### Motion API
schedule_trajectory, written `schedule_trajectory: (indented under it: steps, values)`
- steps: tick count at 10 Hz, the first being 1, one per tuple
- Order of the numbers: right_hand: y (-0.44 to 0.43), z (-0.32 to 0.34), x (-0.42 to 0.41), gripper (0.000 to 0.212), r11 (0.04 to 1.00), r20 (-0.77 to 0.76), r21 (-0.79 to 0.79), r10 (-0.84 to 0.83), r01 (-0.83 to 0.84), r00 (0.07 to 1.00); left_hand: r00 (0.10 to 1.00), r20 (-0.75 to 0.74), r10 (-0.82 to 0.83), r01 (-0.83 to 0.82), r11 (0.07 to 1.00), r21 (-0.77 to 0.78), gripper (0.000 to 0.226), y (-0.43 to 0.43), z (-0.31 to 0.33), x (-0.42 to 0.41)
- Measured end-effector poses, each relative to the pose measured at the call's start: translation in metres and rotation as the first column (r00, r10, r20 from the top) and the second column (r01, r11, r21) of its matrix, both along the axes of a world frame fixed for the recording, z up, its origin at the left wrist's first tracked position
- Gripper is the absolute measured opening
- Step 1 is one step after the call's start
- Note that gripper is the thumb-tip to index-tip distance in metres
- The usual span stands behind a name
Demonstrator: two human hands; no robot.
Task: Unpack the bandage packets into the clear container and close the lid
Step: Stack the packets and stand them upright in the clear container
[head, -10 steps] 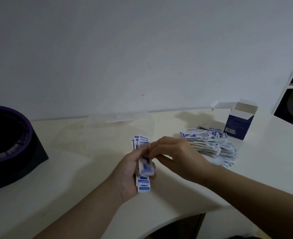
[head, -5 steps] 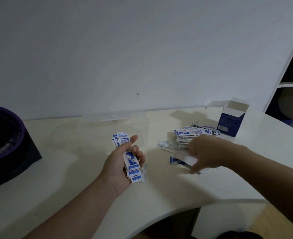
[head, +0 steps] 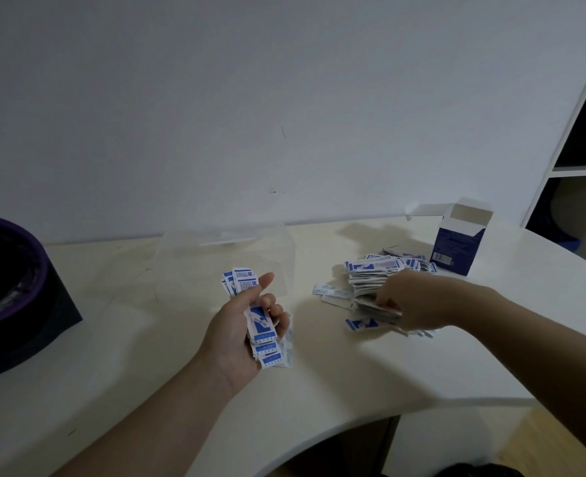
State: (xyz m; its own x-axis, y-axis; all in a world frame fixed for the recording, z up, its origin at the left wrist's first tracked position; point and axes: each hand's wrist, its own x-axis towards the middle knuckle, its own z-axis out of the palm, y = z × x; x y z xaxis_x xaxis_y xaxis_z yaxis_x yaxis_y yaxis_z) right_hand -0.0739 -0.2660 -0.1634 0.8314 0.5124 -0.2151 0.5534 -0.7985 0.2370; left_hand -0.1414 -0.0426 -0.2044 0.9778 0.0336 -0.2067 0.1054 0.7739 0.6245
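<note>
Nearby, a person's left hand (head: 240, 335) is held palm-up above a cream table (head: 405, 373). Its fingers and thumb are curled round a bundle of bandage packets (head: 260, 327), blue and white, with ends poking out past the thumb tip and below the little finger.

Just beyond that thumb stands the clear container (head: 229, 256), faint against the tabletop. I cannot tell how its lid sits.

The right hand (head: 410, 301) lies knuckles-up, well to the side of the left fingers. Its fingertips are curled into the lower layers of a pile of bandage packets (head: 374, 271) and pinch them. A few loose packets (head: 362, 323) lie flat just beside those fingertips.

Past the pile, away from the right fingers, an open blue carton (head: 457, 246) stands upright with its flaps up. A dark, purple-rimmed round object (head: 12, 287) sits far out beyond the back of the left hand.

A stretch of tabletop separates the two hands. The table's curved front edge runs beneath the right forearm. A white shelf unit (head: 574, 173) rises behind the carton, and a plain wall (head: 284, 98) backs the table.
</note>
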Motion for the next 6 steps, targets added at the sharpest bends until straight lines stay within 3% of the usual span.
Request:
schedule_trajectory:
  steps: [1, 3, 4, 5, 6]
  values:
    - [-0.002, 0.001, 0.001, 0.032, 0.998, 0.008, 0.057, -0.011, 0.01, 1.0, 1.0, -0.001, -0.001, 0.001, 1.0, -0.001, 0.022, 0.0, 0.0, 0.0]
    - [0.005, -0.013, 0.005, 0.012, 0.975, 0.131, 0.198, -0.131, 0.104, 0.983, 1.0, -0.025, -0.001, 0.001, 1.0, 0.018, 0.02, 0.0, 0.0, 0.001]
    - [0.012, 0.0, 0.003, 0.013, 0.867, 0.162, 0.491, -0.178, 0.078, 0.971, 1.0, -0.029, 0.008, -0.007, 0.999, 0.049, 0.019, 0.0, 0.001, 0.001]
    - [0.024, 0.011, -0.005, 0.011, 0.61, -0.122, 0.769, -0.153, 0.191, 0.981, 1.0, -0.018, 0.023, -0.02, 0.989, 0.147, 0.018, -0.001, 0.0, 0.002]
    - [0.043, 0.005, -0.017, 0.019, 0.19, -0.654, 0.756, 0.19, 0.626, 0.732, 1.0, 0.004, 0.022, -0.022, 0.972, 0.233, 0.013, -0.004, 0.001, 0.002]
